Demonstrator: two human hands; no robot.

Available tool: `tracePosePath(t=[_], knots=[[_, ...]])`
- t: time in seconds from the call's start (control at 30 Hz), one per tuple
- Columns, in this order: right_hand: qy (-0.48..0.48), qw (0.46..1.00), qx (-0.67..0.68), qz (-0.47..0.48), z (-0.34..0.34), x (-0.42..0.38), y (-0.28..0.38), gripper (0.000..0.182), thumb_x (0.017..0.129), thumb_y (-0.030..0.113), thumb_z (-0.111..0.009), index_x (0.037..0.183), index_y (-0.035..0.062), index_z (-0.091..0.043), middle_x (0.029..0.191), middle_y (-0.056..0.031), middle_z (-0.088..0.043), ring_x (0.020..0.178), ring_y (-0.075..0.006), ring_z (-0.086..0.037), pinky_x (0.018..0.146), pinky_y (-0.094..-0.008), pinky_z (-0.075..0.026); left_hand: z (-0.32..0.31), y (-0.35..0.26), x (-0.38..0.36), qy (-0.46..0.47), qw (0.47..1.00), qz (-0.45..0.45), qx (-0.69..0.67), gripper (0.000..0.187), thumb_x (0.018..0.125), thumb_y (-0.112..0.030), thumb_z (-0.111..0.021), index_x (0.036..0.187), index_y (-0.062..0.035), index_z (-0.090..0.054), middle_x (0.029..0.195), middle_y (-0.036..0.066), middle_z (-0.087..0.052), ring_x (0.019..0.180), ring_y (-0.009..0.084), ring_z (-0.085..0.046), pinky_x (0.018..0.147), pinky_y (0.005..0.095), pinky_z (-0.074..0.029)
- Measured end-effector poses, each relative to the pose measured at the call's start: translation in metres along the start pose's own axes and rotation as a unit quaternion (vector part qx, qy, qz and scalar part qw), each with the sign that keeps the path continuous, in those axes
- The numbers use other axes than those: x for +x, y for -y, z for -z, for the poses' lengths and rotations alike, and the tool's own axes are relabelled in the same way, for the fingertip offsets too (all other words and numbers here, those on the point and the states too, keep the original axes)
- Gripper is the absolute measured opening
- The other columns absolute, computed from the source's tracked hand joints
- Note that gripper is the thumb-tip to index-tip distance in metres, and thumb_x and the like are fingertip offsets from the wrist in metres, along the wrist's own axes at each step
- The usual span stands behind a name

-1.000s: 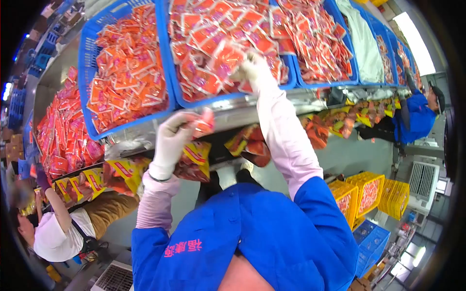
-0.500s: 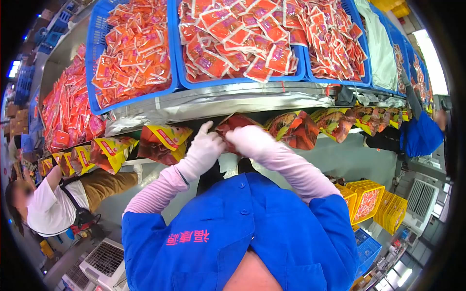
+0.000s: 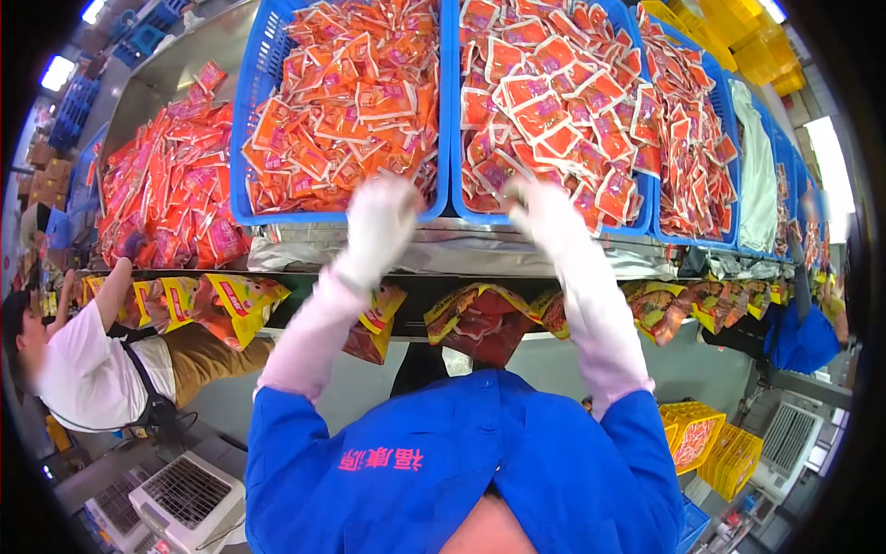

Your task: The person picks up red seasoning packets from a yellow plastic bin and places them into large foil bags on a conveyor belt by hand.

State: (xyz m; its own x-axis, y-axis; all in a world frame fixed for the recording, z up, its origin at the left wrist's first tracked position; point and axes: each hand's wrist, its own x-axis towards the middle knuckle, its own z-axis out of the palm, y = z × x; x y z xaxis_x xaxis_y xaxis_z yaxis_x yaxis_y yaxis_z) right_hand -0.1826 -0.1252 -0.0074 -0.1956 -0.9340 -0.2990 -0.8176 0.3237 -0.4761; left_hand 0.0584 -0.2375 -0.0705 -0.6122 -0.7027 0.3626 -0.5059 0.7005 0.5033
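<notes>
My gloved left hand (image 3: 380, 220) is over the front rim of a blue basket (image 3: 242, 175) heaped with orange-red sachets (image 3: 341, 102); motion smears its fingers. At the front of the neighbouring basket (image 3: 451, 138), my gloved right hand (image 3: 543, 208) reaches in with fingers apart, its tips right at the white-edged red sachets (image 3: 544, 111). Below my hands, a row of upright pouches hangs along the line's edge, among them a dark red and yellow pouch (image 3: 482, 323) between my forearms and another pouch (image 3: 376, 323) beside my left forearm.
Loose sachets (image 3: 171, 185) lie heaped on the metal table at left. A person in a white shirt (image 3: 106, 369) works there, one arm over the line. Further blue baskets and a person in blue (image 3: 801, 337) are to the right. Yellow crates (image 3: 729, 462) stand on the floor.
Both hands have risen from the pouch at the line up to the baskets and spread apart. The view has shifted, and the person at left now reaches to the sachet heap.
</notes>
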Motion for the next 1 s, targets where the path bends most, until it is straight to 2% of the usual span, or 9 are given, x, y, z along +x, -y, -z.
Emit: tracePosePath(t=[0.13,0.3,0.4,0.5,0.6,0.67,0.77,0.83,1.0], knots=[[-0.072,0.974,-0.180,-0.115,-0.084,0.108,-0.056,0.072,0.078,0.033,-0.078,0.140,0.0161,-0.048,0.125,-0.0233,-0.062,0.111,-0.0367,-0.063,0.095,-0.0436,-0.051,-0.057,0.073,0.056,0.127,0.952,0.117,0.251,0.042,0.083,-0.039,-0.072,0.111,-0.0086,-0.066,0.106,0.013,-0.069,0.104,0.0304,-0.067,0.086,0.0440,-0.053],[-0.143,0.987,-0.018,-0.073,-0.046,0.069,-0.075,0.047,0.082,0.025,-0.073,0.125,0.0096,-0.064,0.108,-0.0187,-0.069,0.093,-0.0293,-0.069,0.086,-0.0368,-0.055,-0.081,0.092,0.063,0.172,0.948,0.157,0.218,0.023,0.086,-0.026,-0.062,0.102,-0.0118,-0.073,0.112,0.015,-0.067,0.106,0.0321,-0.066,0.088,0.0460,-0.053],[-0.182,0.916,0.356,-0.004,0.001,-0.021,-0.091,0.034,0.090,0.020,-0.069,0.121,0.0062,-0.066,0.104,-0.0070,-0.071,0.095,-0.0195,-0.067,0.088,-0.0349,-0.051,-0.043,0.056,0.031,0.020,1.000,0.010,0.011,0.014,0.084,-0.012,-0.061,0.091,-0.0003,-0.065,0.097,0.017,-0.064,0.090,0.0366,-0.063,0.080,0.0452,-0.051],[-0.143,0.818,0.557,-0.009,0.031,-0.110,-0.103,0.030,0.094,0.019,-0.066,0.120,0.0021,-0.063,0.106,-0.0037,-0.069,0.098,-0.0110,-0.063,0.089,-0.0296,-0.049,0.003,-0.058,-0.007,0.086,0.951,0.041,-0.293,0.007,0.077,0.003,-0.067,0.083,0.0009,-0.063,0.098,0.014,-0.067,0.089,0.0241,-0.065,0.081,0.0339,-0.050],[-0.092,0.880,0.454,-0.106,0.049,-0.167,-0.092,0.034,0.094,0.019,-0.067,0.124,0.0045,-0.063,0.109,-0.0030,-0.070,0.102,-0.0095,-0.063,0.089,-0.0310,-0.051,-0.008,-0.161,-0.049,0.174,0.937,-0.148,-0.265,0.020,0.070,0.000,-0.072,0.086,-0.0047,-0.064,0.101,0.013,-0.068,0.097,0.0323,-0.065,0.085,0.0405,-0.053],[0.000,0.892,0.452,0.006,0.033,-0.182,-0.097,0.038,0.094,0.022,-0.067,0.128,0.0053,-0.063,0.111,-0.0028,-0.071,0.102,-0.0108,-0.064,0.090,-0.0315,-0.051,-0.054,-0.191,-0.077,0.181,0.939,-0.223,-0.191,0.020,0.068,-0.009,-0.074,0.083,-0.0063,-0.062,0.097,0.011,-0.068,0.097,0.0313,-0.064,0.090,0.0421,-0.050],[0.097,0.987,0.086,0.095,-0.018,-0.173,-0.092,0.032,0.086,0.017,-0.060,0.115,0.0088,-0.070,0.104,-0.0179,-0.072,0.093,-0.0366,-0.068,0.086,-0.0393,-0.055,-0.087,-0.191,-0.107,0.247,0.950,-0.191,0.027,0.030,0.071,-0.026,-0.076,0.090,-0.0050,-0.066,0.094,0.010,-0.067,0.102,0.0274,-0.061,0.106,0.0504,-0.038],[0.218,0.961,-0.168,0.021,-0.056,-0.158,-0.083,0.027,0.086,0.016,-0.060,0.108,0.0068,-0.073,0.096,-0.0162,-0.074,0.091,-0.0336,-0.071,0.081,-0.0447,-0.056,-0.079,-0.178,-0.112,0.194,0.943,-0.261,0.074,0.022,0.073,-0.024,-0.072,0.085,-0.0065,-0.068,0.086,0.008,-0.066,0.093,0.0243,-0.063,0.109,0.0535,-0.036],[0.275,0.939,-0.207,-0.007,-0.126,-0.108,-0.071,0.024,0.088,0.020,-0.058,0.099,0.0089,-0.077,0.101,-0.0132,-0.074,0.095,-0.0302,-0.072,0.079,-0.0418,-0.057,-0.071,-0.165,-0.117,0.238,0.921,-0.294,0.091,0.008,0.074,-0.014,-0.060,0.067,-0.0111,-0.064,0.065,0.005,-0.060,0.071,0.0228,-0.063,0.103,0.0502,-0.042]])
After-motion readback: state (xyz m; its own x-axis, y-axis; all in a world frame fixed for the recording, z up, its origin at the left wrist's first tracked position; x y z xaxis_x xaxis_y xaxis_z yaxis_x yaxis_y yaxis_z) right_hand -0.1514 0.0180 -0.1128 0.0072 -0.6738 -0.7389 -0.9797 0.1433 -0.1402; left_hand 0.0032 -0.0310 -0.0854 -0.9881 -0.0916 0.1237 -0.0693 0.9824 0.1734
